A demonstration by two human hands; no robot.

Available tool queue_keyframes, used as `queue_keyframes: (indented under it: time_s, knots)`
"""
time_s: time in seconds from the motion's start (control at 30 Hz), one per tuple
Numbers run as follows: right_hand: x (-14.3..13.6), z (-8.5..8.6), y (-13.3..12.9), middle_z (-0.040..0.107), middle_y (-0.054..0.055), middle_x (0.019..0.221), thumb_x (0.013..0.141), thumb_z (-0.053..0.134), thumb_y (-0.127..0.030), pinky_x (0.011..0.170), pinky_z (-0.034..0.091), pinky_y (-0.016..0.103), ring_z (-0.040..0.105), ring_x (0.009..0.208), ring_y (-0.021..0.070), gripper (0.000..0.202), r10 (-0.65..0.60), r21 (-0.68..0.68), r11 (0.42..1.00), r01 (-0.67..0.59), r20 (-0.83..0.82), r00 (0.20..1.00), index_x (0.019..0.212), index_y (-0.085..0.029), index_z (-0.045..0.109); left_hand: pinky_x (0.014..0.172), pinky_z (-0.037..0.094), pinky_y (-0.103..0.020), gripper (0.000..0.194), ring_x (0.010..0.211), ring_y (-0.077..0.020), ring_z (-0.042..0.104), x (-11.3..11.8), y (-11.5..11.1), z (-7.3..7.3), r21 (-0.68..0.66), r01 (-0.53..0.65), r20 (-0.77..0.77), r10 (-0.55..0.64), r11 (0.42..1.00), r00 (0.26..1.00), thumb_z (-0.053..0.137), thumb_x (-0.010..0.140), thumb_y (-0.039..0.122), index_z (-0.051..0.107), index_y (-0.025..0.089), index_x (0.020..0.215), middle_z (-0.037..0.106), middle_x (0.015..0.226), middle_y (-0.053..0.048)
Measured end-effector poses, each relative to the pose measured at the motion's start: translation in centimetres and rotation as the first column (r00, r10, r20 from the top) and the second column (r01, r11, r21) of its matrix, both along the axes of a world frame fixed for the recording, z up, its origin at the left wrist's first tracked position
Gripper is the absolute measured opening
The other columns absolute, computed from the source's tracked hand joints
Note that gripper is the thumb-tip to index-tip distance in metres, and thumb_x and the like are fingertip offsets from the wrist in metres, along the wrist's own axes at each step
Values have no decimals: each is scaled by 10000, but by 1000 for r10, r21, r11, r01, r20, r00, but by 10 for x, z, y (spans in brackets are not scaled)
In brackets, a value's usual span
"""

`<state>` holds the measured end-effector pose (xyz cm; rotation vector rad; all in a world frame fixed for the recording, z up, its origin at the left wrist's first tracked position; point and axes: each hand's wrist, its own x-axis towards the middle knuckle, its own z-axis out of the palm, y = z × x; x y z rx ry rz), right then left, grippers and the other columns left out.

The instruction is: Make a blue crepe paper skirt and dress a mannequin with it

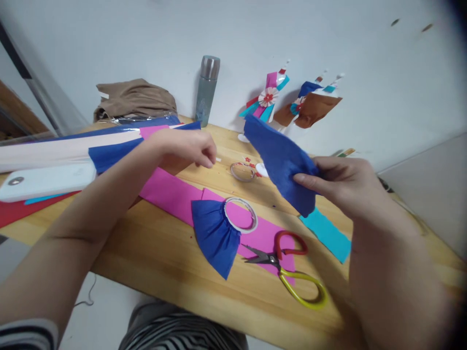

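My right hand pinches a piece of blue crepe paper between thumb and fingers, holding it up above the table. My left hand hangs over the table with curled fingers, and nothing shows in them. On a long pink paper strip in front of me lies a fan of pleated blue paper, its gathered edge against a white tape ring. Beside it are scissors with one red and one yellow handle, blades slightly apart. A clear tape roll lies farther back.
A turquoise paper strip lies below my right hand. At the left are a white phone, paper sheets and a brown cloth. A grey-green flask and paper-decorated figures stand along the wall.
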<state>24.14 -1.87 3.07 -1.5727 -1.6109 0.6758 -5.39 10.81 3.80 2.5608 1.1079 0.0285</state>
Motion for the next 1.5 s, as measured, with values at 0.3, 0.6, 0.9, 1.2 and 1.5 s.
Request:
queue_keyframes:
  time_s: [0.3, 0.6, 0.9, 1.2, 1.5]
  knots:
    - [-4, 6, -3, 560, -30, 534, 574, 913, -396, 461, 407, 214, 470, 476, 95, 323, 242, -139, 953, -270, -193, 951, 626, -163, 696, 811, 538, -302, 300, 983, -212, 698, 45, -36, -9, -261, 60, 506, 83, 963, 859, 566, 888, 175, 718, 82, 1130, 750, 1114, -145]
    - [13, -2, 5, 595, -12, 528, 560, 914, -451, 441, 375, 210, 463, 443, 87, 390, 271, -265, 902, -342, -270, 924, 686, -137, 721, 1051, 479, -314, 869, 1482, -227, 400, 49, -27, -27, -442, 108, 733, 288, 891, 616, 633, 860, 148, 202, 177, 1614, 320, 1637, -216]
    - [19, 7, 1, 683, -2, 670, 624, 893, -448, 503, 452, 213, 566, 535, 115, 368, 265, -333, 876, -348, -269, 926, 806, -170, 736, 717, 532, -262, 125, 710, -119, 657, 46, -26, -30, -560, 118, 698, 391, 820, 600, 692, 840, 222, 702, 114, 901, 728, 824, -54]
    - [42, 13, -2, 528, -64, 556, 690, 822, -454, 429, 290, 174, 412, 474, 61, 334, 262, -316, 913, -259, -34, 965, 687, -165, 655, 715, 539, -288, 327, 706, -133, 645, 42, -10, -39, -550, 140, 669, 334, 823, 664, 601, 925, 429, 651, 125, 816, 708, 790, -76]
    - [50, 18, -7, 574, -38, 604, 769, 763, -506, 461, 338, 187, 461, 515, 79, 339, 340, -420, 856, -300, 22, 940, 741, -172, 711, 737, 531, -260, 302, 712, -116, 646, 47, -23, -34, -639, 159, 627, 390, 753, 675, 574, 970, 351, 660, 125, 790, 719, 806, -71]
